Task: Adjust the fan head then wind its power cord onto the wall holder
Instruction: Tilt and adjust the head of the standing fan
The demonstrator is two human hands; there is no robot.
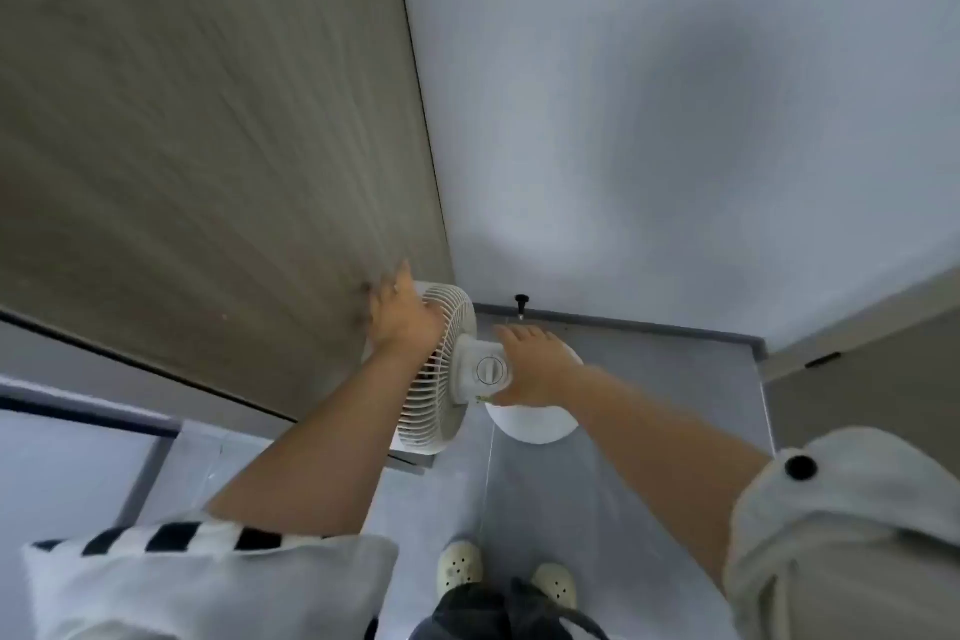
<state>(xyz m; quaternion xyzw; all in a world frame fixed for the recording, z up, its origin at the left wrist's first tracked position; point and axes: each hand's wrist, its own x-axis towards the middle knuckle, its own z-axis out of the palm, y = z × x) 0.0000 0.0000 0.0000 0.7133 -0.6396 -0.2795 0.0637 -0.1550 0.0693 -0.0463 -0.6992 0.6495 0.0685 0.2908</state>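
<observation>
Grey floor (649, 405), in a corner between a wood panel (208, 120) and a white wall (675, 120). Fan head (441, 379) stands on its round base (535, 424), just beside the panel. Left hand (400, 314) lies over the guard rim, fingers blurred, grip cannot be told. Right hand (535, 369) rests straight-fingered along the motor housing (485, 369). Hands apart. Assessment: light plastic, thin ribs likely to flex; hold rim and housing, not ribs. Power cord not visible. Black peg (520, 300) low on the wall may be the holder; too small to confirm.
</observation>
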